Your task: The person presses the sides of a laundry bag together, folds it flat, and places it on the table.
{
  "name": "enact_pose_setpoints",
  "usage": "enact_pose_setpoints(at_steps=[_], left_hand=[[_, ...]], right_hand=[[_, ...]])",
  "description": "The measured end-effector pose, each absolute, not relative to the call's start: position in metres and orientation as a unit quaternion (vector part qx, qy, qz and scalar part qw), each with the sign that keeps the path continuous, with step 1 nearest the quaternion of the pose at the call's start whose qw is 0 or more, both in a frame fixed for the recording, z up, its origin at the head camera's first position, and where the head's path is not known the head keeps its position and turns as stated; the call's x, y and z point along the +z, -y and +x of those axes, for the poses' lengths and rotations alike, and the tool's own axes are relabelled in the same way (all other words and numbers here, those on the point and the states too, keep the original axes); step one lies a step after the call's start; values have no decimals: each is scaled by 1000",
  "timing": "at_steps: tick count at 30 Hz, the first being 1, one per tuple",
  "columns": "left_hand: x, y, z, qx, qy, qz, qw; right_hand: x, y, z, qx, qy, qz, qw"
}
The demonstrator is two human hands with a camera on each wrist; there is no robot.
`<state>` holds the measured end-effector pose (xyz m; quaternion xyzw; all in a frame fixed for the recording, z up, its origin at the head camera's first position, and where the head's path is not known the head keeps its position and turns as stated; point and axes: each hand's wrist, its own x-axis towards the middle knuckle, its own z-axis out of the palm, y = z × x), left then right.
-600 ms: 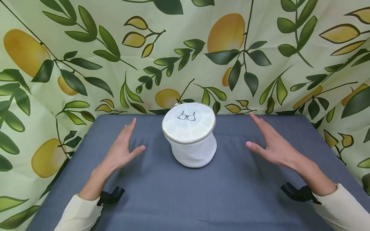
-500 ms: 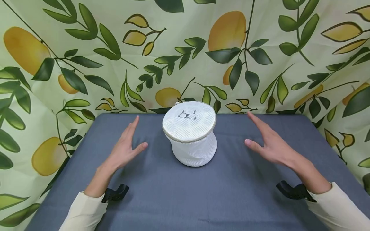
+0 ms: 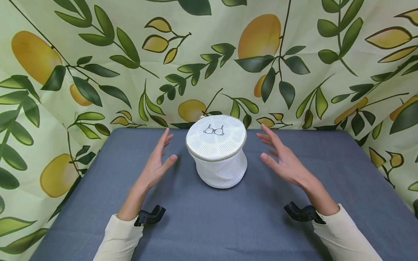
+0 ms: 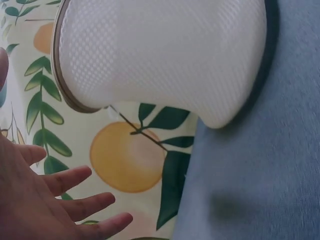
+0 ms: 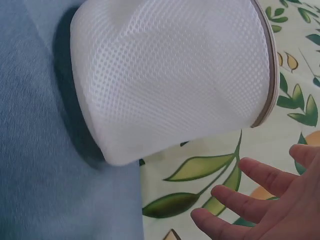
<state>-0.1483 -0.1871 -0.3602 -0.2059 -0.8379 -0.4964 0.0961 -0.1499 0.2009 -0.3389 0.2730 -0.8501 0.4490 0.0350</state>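
A white mesh laundry bag (image 3: 219, 163), round and drum-shaped, stands in the middle of the table. Its lid bears a small bra drawing and has a beige zipper edge, and the body slumps a little. To its left my left hand (image 3: 156, 165) hovers with spread fingers, palm facing the bag. On the other side my right hand (image 3: 284, 163) mirrors it, thumb apart from the fingers. Both hands are empty and apart from the bag. Each wrist view shows the mesh side of the bag close up, with extended fingers below it.
Grey-blue cloth covers the table (image 3: 215, 228). Right behind its far edge hangs a curtain (image 3: 196, 36) printed with leaves and orange fruit. A black wrist mount (image 3: 150, 215) sits under the left wrist, another black mount (image 3: 302, 212) under the right.
Both hands have moved inward, each closer to the mesh bag from its own side. The bag has stayed in place on the table.
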Motion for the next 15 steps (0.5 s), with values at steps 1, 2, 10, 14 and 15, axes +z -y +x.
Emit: enact_pose_setpoints(at_steps=[1, 2, 10, 14, 15], left_hand=[[-360, 186, -149, -499, 836, -206, 95], [-360, 184, -149, -501, 835, -207, 94], [-359, 173, -152, -517, 824, -216, 86], [-357, 166, -155, -525, 817, -222, 81], [-357, 165, -155, -527, 816, -223, 82]], right_hand=[[-340, -199, -150, 453, 848, 274, 33], [-341, -198, -151, 458, 845, 274, 31], [-341, -188, -155, 501, 820, 274, 22], [-342, -181, -158, 516, 813, 269, 22], [-343, -180, -159, 519, 811, 267, 21]])
